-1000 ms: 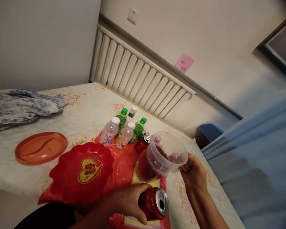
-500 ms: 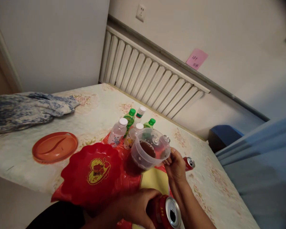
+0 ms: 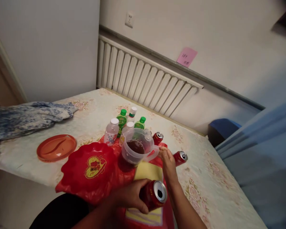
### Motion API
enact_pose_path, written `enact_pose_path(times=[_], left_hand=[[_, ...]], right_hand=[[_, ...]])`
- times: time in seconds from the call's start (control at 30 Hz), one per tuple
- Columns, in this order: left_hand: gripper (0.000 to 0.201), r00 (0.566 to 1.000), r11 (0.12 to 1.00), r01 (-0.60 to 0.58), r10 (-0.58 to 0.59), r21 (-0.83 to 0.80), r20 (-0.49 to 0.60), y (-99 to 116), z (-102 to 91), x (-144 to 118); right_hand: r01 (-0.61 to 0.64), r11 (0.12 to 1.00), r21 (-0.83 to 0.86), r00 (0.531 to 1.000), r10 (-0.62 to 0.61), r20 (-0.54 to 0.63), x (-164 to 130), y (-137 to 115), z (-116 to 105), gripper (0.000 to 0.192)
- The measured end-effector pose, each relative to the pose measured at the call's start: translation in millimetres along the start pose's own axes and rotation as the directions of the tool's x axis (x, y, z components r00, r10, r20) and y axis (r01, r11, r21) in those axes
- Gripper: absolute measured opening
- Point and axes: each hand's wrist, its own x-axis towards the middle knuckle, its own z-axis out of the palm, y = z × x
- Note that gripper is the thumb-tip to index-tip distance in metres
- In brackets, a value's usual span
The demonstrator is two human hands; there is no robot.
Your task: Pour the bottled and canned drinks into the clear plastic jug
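Note:
My left hand is wrapped round a red drink can, tilted with its opened silver top facing me. Just right of a clear plastic measuring jug is my right hand, fingers loosely extended close to the jug's handle; whether a fingertip touches it I cannot tell. Dark brown liquid partly fills the jug, which sits on red plastic sheeting. Beneath my left hand lies a yellow cloth or sheet. Beyond my right hand stand two more red cans, one tilted in view.
Left of the jug lies a red scalloped tray with a gold heart, near an orange plate. Several capped bottles stand behind the jug. A patterned cloth covers the bed-like surface's left side. A radiator lines the wall.
My right hand has come off the jug's handle, which now shows fully beside it. My left hand has kept hold of the can, and the whole view has shifted slightly.

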Motion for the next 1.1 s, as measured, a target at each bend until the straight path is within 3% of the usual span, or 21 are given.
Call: enact_pose_path(times=[0.1, 0.23, 0.37, 0.6, 0.9, 1.1], left_hand=[[0.091, 0.995, 0.999, -0.041, 0.039, -0.026, -0.087, -2.5, 8.4, -2.9], [0.090, 0.979, 0.997, -0.059, 0.049, -0.045, -0.197, -3.4, 27.9, -7.4], [0.086, 0.960, 0.995, -0.083, 0.065, -0.057, -0.272, 2.4, 59.4, -10.1], [0.079, 0.921, 0.983, -0.141, 0.174, 0.117, -0.347, 24.1, 110.8, -17.6], [0.075, 0.917, 0.965, -0.066, 0.160, 0.255, -0.367, 39.2, 152.3, -25.4], [0.077, 0.921, 0.945, -0.064, 0.180, 0.320, -0.346, 44.2, 169.7, -25.0]], right_hand=[[-0.094, 0.992, 0.084, 0.986, 0.104, -0.128, -38.4, 16.9, -34.4, 0.046], [-0.167, 0.974, 0.151, 0.986, 0.166, 0.016, -104.9, 29.1, -61.6, 0.042], [-0.161, 0.970, 0.183, 0.985, 0.144, 0.100, -148.4, 10.7, -66.6, 0.043], [-0.102, 0.985, 0.142, 0.991, 0.088, 0.102, -176.5, -30.6, -68.7, 0.061], [-0.018, 0.991, 0.131, 0.995, 0.004, 0.102, -194.6, -32.3, -81.7, 0.056], [-0.007, 0.991, 0.130, 0.998, -0.001, 0.062, -201.3, -49.7, -90.5, 0.048]])
